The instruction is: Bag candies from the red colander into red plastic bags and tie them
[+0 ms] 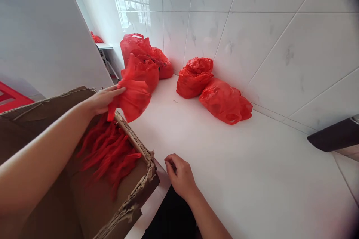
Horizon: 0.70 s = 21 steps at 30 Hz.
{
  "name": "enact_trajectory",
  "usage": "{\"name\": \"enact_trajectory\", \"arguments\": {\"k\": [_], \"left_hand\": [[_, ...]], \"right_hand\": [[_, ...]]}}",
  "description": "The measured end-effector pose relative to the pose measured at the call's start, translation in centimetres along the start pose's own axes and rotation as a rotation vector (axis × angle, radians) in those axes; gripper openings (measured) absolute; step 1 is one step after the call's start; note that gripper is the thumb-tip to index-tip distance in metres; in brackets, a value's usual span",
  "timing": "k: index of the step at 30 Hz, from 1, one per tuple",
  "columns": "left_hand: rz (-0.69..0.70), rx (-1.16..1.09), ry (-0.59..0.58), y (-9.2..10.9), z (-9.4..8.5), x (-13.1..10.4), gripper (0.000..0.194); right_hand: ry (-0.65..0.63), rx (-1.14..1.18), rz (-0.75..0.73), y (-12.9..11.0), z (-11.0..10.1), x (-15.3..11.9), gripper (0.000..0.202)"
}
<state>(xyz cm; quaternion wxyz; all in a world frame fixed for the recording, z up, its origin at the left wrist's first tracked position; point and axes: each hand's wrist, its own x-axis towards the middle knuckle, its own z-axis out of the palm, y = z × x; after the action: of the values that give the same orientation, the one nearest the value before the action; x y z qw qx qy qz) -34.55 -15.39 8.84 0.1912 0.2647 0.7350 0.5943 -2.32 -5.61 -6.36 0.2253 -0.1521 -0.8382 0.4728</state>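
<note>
My left hand (pixel 105 99) is closed on a red plastic bag (pixel 134 99) above the far rim of a cardboard box (pixel 134 134). The bag hangs outward over the white surface, a strip of it dropping by the rim. Inside the box lies a heap of crumpled red plastic bags (pixel 112 153), partly covered by my forearm. My right hand (pixel 181 175) rests low near the box's torn corner, fingers curled toward the thumb, and nothing shows in them.
Filled red bags (pixel 136 46) stand by the tiled wall at the back left. Two more, an upright bag (pixel 195 76) and a lying bag (pixel 226 101), sit on the white surface (pixel 238 171). At right is a dark object (pixel 333 134); at left, a red stool (pixel 12 97).
</note>
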Motion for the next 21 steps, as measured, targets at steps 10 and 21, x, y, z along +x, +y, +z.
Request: {"name": "enact_trajectory", "arguments": {"k": [10,21], "left_hand": [[-0.816,0.036,-0.292,-7.9,-8.9,-11.6,0.066],[-0.678,0.672,-0.440,-23.9,0.1,-13.4,0.032]], "right_hand": [[0.009,0.006,-0.045,0.1,-0.1,0.0,0.017],[0.014,-0.004,-0.040,0.1,-0.1,-0.1,0.015]]}}
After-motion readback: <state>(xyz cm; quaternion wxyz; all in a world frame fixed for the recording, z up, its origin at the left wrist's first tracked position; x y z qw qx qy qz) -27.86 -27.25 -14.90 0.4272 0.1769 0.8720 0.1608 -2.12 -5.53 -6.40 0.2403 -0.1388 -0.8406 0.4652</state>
